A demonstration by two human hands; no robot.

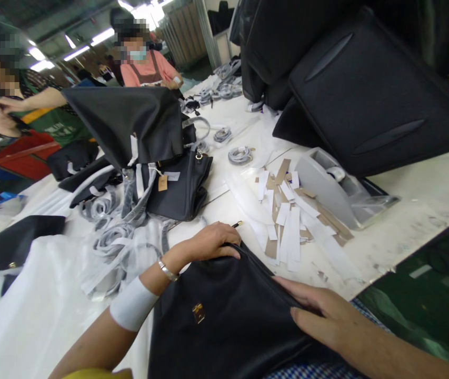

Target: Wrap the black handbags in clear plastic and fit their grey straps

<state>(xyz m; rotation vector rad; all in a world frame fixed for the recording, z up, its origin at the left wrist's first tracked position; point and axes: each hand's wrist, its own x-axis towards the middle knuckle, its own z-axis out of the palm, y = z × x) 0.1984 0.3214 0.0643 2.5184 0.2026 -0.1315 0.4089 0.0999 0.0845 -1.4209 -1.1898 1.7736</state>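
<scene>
A black leather handbag (224,316) with a small gold clasp (198,312) lies at the table's near edge, right in front of me. My left hand (212,241) rests curled over the bag's top edge, fingers gripping it; a thin dark pen tip with a gold end (237,224) pokes out beyond the fingers. My right hand (327,313) lies flat on the bag's right side, fingers stretched and pressed on the leather. A silver bracelet and a white wrist band sit on my left forearm.
A heap of white and brown paper strips (287,216) and a grey tape dispenser (335,187) lie just beyond. Large black bags (366,89) stack at the right. Another black handbag with a tag (180,184), grey strap coils and white wrapping fill the left. Two other people work across the table.
</scene>
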